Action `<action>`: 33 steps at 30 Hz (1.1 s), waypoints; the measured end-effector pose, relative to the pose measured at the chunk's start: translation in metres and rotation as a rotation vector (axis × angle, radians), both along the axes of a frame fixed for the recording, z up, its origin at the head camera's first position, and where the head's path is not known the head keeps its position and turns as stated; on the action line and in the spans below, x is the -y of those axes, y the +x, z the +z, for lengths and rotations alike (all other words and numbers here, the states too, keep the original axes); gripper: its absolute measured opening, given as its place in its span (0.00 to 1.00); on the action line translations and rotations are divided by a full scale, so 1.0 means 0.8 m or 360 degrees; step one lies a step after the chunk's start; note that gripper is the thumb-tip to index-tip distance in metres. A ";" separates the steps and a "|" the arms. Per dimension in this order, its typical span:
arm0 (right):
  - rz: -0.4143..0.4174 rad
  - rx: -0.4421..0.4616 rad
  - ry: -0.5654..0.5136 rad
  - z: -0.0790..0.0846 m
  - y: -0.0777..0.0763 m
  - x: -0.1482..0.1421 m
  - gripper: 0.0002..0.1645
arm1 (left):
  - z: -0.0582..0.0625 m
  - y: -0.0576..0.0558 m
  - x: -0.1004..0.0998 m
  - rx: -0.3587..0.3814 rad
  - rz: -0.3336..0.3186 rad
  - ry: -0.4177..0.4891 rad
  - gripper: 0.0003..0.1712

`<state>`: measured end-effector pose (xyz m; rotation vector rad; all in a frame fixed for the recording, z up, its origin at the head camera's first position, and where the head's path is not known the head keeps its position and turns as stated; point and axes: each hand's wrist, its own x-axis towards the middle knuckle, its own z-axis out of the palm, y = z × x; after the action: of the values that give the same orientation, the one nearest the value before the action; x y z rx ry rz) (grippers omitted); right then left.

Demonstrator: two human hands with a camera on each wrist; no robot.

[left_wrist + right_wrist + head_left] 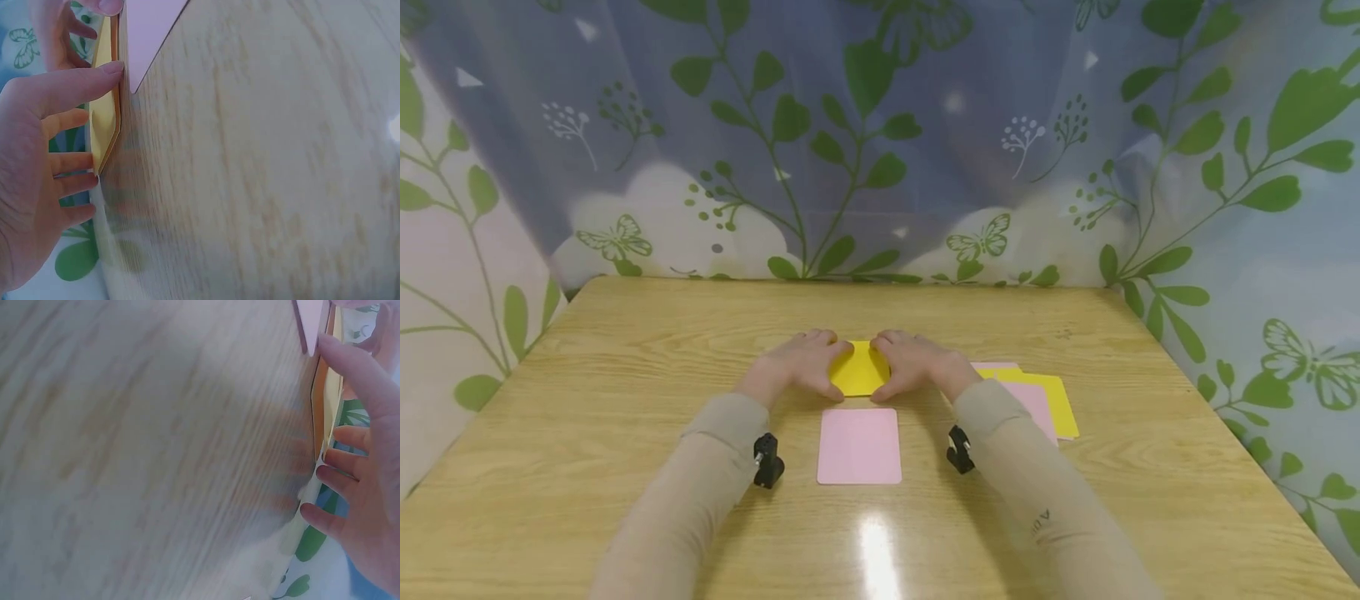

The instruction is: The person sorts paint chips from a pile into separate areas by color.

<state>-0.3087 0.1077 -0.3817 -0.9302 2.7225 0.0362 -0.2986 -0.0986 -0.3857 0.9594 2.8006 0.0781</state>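
Observation:
A yellow square card point(859, 371) lies between my two hands near the middle of the wooden table. My left hand point(801, 362) grips its left side, with the thumb at the near edge and the fingers spread towards the far edge. Mirroring it, my right hand point(916, 365) holds the right side, thumb also at the near edge. Seen edge-on in the left wrist view, the yellow card point(105, 119) shows a darker orange band along its near edge. A pink square card point(859, 447) with rounded corners lies flat, just nearer to me than the yellow one.
Overlapping yellow and pink cards point(1060, 404) lie to the right, partly hidden behind my right forearm. The wooden table point(647, 333) ends at a curtain point(880, 167) printed with leaves and butterflies. Black wrist mounts point(767, 461) sit on both sleeves.

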 end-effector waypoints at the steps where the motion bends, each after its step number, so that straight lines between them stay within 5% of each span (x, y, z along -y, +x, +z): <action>1: 0.0001 0.0001 -0.0007 0.001 0.000 0.000 0.54 | 0.000 0.000 0.000 0.0006 0.0002 0.0008 0.46; 8: 0.0030 -0.0031 -0.0020 0.004 0.002 -0.003 0.55 | -0.001 0.001 0.003 0.0010 0.0022 0.0032 0.47; 20: 0.0132 -0.0218 -0.0194 0.014 0.004 -0.044 0.47 | 0.006 -0.002 0.002 -0.0292 -0.0053 -0.0028 0.41; 27: 0.0071 -0.0242 -0.0262 0.023 0.014 -0.089 0.40 | 0.021 0.008 -0.019 -0.0409 -0.0167 -0.0107 0.37; 33: 0.0094 -0.0406 -0.0324 0.025 0.029 -0.129 0.32 | 0.030 0.017 -0.050 -0.0438 -0.0230 -0.0149 0.35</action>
<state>-0.2856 0.2107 -0.3618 -1.1322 2.9752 -0.1221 -0.2852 -0.0587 -0.3614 1.2295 2.9336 -0.2191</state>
